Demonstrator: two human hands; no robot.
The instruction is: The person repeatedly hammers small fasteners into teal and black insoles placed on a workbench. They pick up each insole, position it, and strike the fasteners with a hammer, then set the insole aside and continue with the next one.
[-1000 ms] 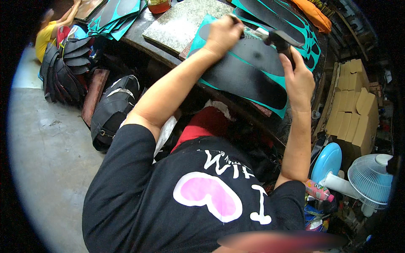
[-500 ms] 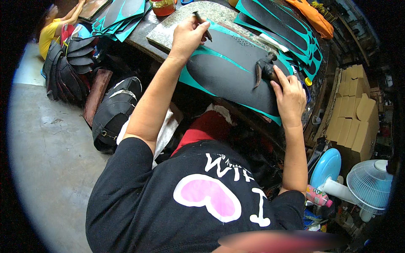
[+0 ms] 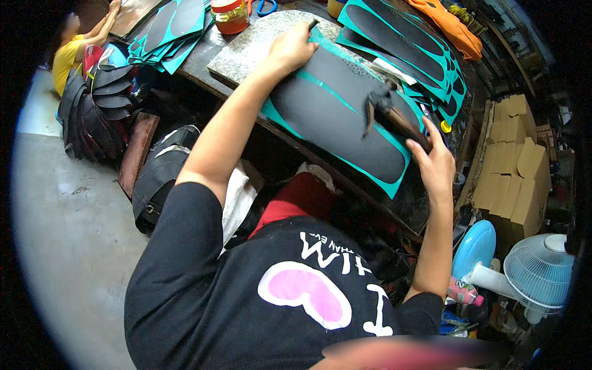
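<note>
A teal sheet with black sole-shaped areas (image 3: pixel 327 92) lies on the table, its far part over a speckled stone slab (image 3: pixel 246 54). My left hand (image 3: pixel 291 50) is closed at the sheet's far left edge; the dark end of a slim punch (image 3: pixel 313 24) sticks out above its fingers, the rest hidden. Small marks dot the black area near that hand. Over the sheet's right part is a hammer (image 3: pixel 394 116) with a dark head and brown handle. My right hand (image 3: pixel 435 157) grips the handle near its end.
Stacks of similar teal-and-black sheets lie at the back right (image 3: pixel 401 49) and far left (image 3: pixel 169 34). A red-lidded jar (image 3: pixel 229 17) stands behind the slab. Cardboard boxes (image 3: pixel 512 166) and a fan (image 3: pixel 539 271) are at right. Another person in yellow (image 3: pixel 68 55) sits far left.
My left hand has moved rightward to the sheet's edge, the punch now mostly hidden. My right hand has slid back from the hammer's head toward its handle end. The sheet has shifted slightly.
</note>
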